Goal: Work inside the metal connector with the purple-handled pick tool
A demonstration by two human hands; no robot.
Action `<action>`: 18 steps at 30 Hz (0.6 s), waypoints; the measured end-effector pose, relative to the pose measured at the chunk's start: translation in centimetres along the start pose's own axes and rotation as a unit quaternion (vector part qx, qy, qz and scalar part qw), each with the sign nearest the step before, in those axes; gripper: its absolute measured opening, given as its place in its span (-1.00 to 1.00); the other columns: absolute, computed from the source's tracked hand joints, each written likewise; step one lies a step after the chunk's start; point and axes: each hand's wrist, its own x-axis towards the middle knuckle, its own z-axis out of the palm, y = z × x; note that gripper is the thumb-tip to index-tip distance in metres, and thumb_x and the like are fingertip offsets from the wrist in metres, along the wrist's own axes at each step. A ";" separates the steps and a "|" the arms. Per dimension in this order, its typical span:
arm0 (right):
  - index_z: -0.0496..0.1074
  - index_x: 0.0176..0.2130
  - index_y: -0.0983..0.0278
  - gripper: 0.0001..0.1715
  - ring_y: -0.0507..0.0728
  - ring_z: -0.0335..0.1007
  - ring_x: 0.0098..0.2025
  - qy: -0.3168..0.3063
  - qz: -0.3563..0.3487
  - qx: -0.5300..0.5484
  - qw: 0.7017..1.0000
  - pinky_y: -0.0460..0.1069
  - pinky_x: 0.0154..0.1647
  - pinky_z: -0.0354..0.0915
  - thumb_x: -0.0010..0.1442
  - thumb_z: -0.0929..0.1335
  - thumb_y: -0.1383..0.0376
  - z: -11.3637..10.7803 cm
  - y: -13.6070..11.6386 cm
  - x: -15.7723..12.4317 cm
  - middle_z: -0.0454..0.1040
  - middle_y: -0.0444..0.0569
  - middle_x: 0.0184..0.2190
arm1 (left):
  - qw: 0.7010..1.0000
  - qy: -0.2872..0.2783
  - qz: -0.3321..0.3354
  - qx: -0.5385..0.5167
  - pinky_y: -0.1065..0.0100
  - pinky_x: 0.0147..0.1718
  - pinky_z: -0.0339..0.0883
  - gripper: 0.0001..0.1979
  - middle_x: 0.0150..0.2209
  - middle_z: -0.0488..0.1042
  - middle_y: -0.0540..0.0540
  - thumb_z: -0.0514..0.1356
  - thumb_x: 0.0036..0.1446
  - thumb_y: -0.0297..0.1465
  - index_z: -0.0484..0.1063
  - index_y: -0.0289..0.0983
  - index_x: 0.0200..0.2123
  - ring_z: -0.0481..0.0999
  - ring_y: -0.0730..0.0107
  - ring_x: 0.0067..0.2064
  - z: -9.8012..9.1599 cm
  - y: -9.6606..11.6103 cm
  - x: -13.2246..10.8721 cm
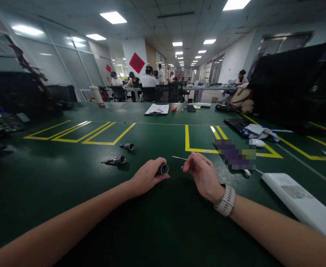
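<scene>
My left hand (148, 176) is closed around a dark metal hole saw (163, 169), its round open end turned toward me. Between the fingers of my right hand (203, 172) a thin metal rod (179, 158) is pinched, pointing left toward the hole saw but apart from it. What kind of rod it is I cannot tell. Left of my hands lie two similar pieces on the green table, a nearer hole saw (119, 160) and a farther, smaller hole saw (129, 147), both with their shanks to the left.
Yellow tape outlines (100, 142) mark the green table (157, 237). On the right are a blurred-out phone (233, 154), a white power bank (296, 196), a white mouse (257, 143) and a cloth (260, 131). Farther back lies an open notebook (156, 109). Several people sit at distant tables.
</scene>
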 end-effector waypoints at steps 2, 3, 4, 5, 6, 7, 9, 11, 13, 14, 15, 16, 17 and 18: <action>0.37 -0.53 0.24 -0.67 0.03 0.22 -0.57 -0.004 -0.014 0.012 1.000 0.01 -0.33 0.25 0.12 0.31 0.09 -0.1 -0.3 0.1 0.30 -0.19 -0.69 | 0.997 0.056 -0.022 -0.046 0.34 -0.35 0.27 -0.73 -0.32 0.38 0.01 0.21 0.03 -0.35 0.19 -0.24 -0.24 0.39 0.40 -0.33 0.3 -0.8 1.6; 0.37 -0.54 0.24 -0.65 0.03 0.19 -0.59 -0.010 -0.019 0.010 1.000 0.01 -0.34 0.25 0.13 0.30 0.08 -0.2 -0.4 0.1 0.27 -0.20 -0.70 | 0.994 0.085 -0.027 -0.055 0.38 -0.40 0.25 -0.72 -0.38 0.35 0.05 0.23 0.00 -0.36 0.17 -0.24 -0.27 0.36 0.43 -0.38 0.5 -1.1 2.3; 0.37 -0.54 0.24 -0.64 0.02 0.17 -0.60 -0.019 -0.024 0.004 1.000 0.01 -0.35 0.24 0.14 0.30 0.08 -0.3 -0.4 0.1 0.25 -0.21 -0.71 | 0.992 0.103 -0.028 -0.062 0.40 -0.43 0.23 -0.72 -0.40 0.33 0.07 0.24 -0.03 -0.37 0.17 -0.24 -0.30 0.34 0.46 -0.40 0.7 -1.4 2.9; 0.37 -0.54 0.24 -0.64 0.02 0.16 -0.60 -0.031 -0.027 -0.008 0.999 0.00 -0.36 0.23 0.15 0.29 0.08 -0.3 -0.3 0.0 0.24 -0.21 -0.71 | 0.990 0.120 -0.026 -0.067 0.41 -0.44 0.22 -0.73 -0.41 0.31 0.08 0.24 -0.04 -0.38 0.18 -0.25 -0.32 0.33 0.47 -0.41 0.9 -1.8 3.4; 0.36 -0.54 0.24 -0.65 0.02 0.15 -0.60 -0.043 -0.031 -0.026 0.998 0.00 -0.38 0.21 0.15 0.29 0.08 -0.4 -0.2 -0.1 0.23 -0.22 -0.70 | 0.989 0.132 -0.021 -0.069 0.41 -0.43 0.22 -0.74 -0.41 0.31 0.07 0.24 -0.05 -0.39 0.19 -0.25 -0.33 0.32 0.47 -0.40 1.0 -2.0 3.7; 0.36 -0.53 0.24 -0.66 0.02 0.15 -0.58 -0.058 -0.034 -0.049 0.997 -0.01 -0.39 0.20 0.15 0.30 0.09 -0.5 0.0 -0.2 0.23 -0.21 -0.68 | 0.988 0.136 -0.015 -0.071 0.40 -0.42 0.23 -0.76 -0.39 0.32 0.05 0.24 -0.06 -0.40 0.22 -0.26 -0.34 0.33 0.46 -0.39 1.2 -2.3 3.9; 0.38 -0.50 0.25 -0.68 0.03 0.19 -0.52 -0.094 -0.046 -0.108 0.989 -0.02 -0.39 0.17 0.17 0.29 0.11 -0.6 0.2 -0.5 0.28 -0.17 -0.61 | 0.990 0.121 0.001 -0.070 0.39 -0.41 0.23 -0.82 -0.40 0.33 0.03 0.23 -0.04 -0.38 0.26 -0.28 -0.39 0.33 0.45 -0.38 1.6 -2.5 3.9; 0.41 -0.45 0.25 -0.69 0.05 0.22 -0.46 -0.127 -0.060 -0.172 0.975 -0.02 -0.39 0.16 0.19 0.27 0.12 -0.6 0.2 -0.8 0.32 -0.14 -0.54 | 0.993 0.103 0.013 -0.063 0.40 -0.45 0.21 -0.83 -0.45 0.33 0.02 0.21 -0.01 -0.35 0.27 -0.29 -0.45 0.32 0.46 -0.42 1.8 -2.6 3.7; 0.42 -0.41 0.24 -0.70 0.06 0.23 -0.44 -0.147 -0.074 -0.229 0.959 -0.02 -0.39 0.15 0.20 0.25 0.13 -0.5 0.1 -1.1 0.31 -0.13 -0.52 | 0.994 0.098 0.019 -0.049 0.42 -0.49 0.17 -0.81 -0.48 0.32 0.02 0.19 0.01 -0.32 0.27 -0.30 -0.48 0.30 0.48 -0.46 1.9 -2.4 3.4; 0.42 -0.40 0.24 -0.71 0.06 0.23 -0.44 -0.149 -0.078 -0.252 0.953 -0.03 -0.41 0.14 0.21 0.25 0.14 -0.4 0.0 -1.2 0.31 -0.14 -0.52 | 0.994 0.094 0.025 -0.043 0.42 -0.49 0.16 -0.81 -0.49 0.32 0.02 0.19 0.02 -0.31 0.27 -0.30 -0.48 0.29 0.48 -0.46 1.9 -2.3 3.4; 0.41 -0.42 0.23 -0.72 0.05 0.21 -0.46 -0.149 -0.084 -0.268 0.948 -0.03 -0.43 0.14 0.21 0.25 0.15 -0.3 -0.1 -1.3 0.30 -0.15 -0.53 | 0.995 0.092 0.031 -0.036 0.42 -0.49 0.16 -0.81 -0.49 0.32 0.02 0.17 0.03 -0.31 0.27 -0.30 -0.49 0.29 0.48 -0.46 1.9 -2.2 3.3; 0.40 -0.43 0.23 -0.72 0.04 0.21 -0.47 -0.151 -0.085 -0.280 0.944 -0.04 -0.45 0.14 0.21 0.24 0.16 -0.2 -0.2 -1.4 0.29 -0.15 -0.54 | 0.995 0.088 0.035 -0.029 0.42 -0.49 0.16 -0.81 -0.49 0.33 0.02 0.17 0.04 -0.32 0.27 -0.30 -0.49 0.29 0.48 -0.46 2.0 -2.1 3.3; 0.40 -0.43 0.22 -0.73 0.04 0.22 -0.47 -0.154 -0.089 -0.289 0.941 -0.04 -0.45 0.14 0.22 0.23 0.18 -0.1 -0.2 -1.5 0.30 -0.15 -0.54 | 0.995 0.086 0.035 -0.020 0.43 -0.50 0.15 -0.80 -0.50 0.32 0.02 0.16 0.04 -0.31 0.27 -0.30 -0.50 0.29 0.49 -0.47 2.0 -2.0 3.4; 0.39 -0.43 0.22 -0.73 0.04 0.23 -0.47 -0.157 -0.093 -0.297 0.937 -0.04 -0.44 0.15 0.23 0.23 0.20 -0.1 -0.3 -1.6 0.30 -0.16 -0.54 | 0.996 0.084 0.035 -0.012 0.43 -0.51 0.14 -0.79 -0.51 0.32 0.02 0.16 0.04 -0.30 0.26 -0.30 -0.50 0.28 0.49 -0.47 2.0 -1.9 3.4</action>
